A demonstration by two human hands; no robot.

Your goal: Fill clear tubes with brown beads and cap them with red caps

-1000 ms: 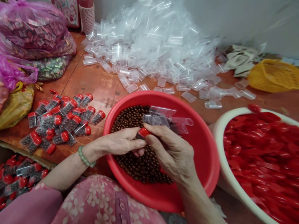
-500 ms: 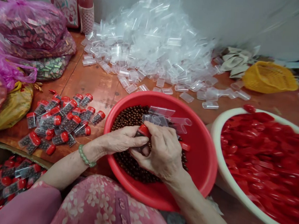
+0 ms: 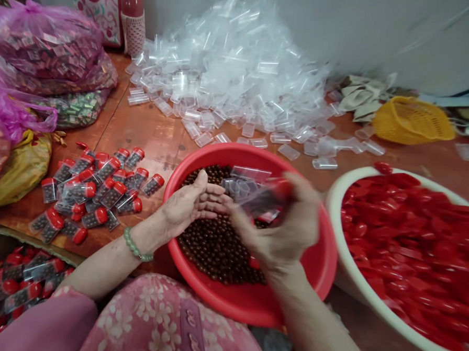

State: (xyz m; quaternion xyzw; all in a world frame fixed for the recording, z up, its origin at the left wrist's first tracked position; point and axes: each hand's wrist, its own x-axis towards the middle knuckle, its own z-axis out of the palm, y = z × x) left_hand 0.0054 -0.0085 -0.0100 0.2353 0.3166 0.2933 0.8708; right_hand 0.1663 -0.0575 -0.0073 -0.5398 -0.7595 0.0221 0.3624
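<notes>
My right hand grips a small clear container with a red cap, blurred by motion, above the red basin. Dark content shows through its wall. Palm turned inward, my left hand is open with the fingers stretched out, holding nothing, over the basin's left side. Dark brown round beads fill the basin's left and middle. Several clear empty tubes lie on the beads at the back, partly hidden behind the container.
Filled red-capped containers lie on the wooden table at left, with more in a box below. Behind rises a heap of clear tubes. A white tub of red caps stands right, near a yellow basket.
My hands have come apart. The right one has moved up and to the right with the red-capped container, while the left has let go and opened its fingers.
</notes>
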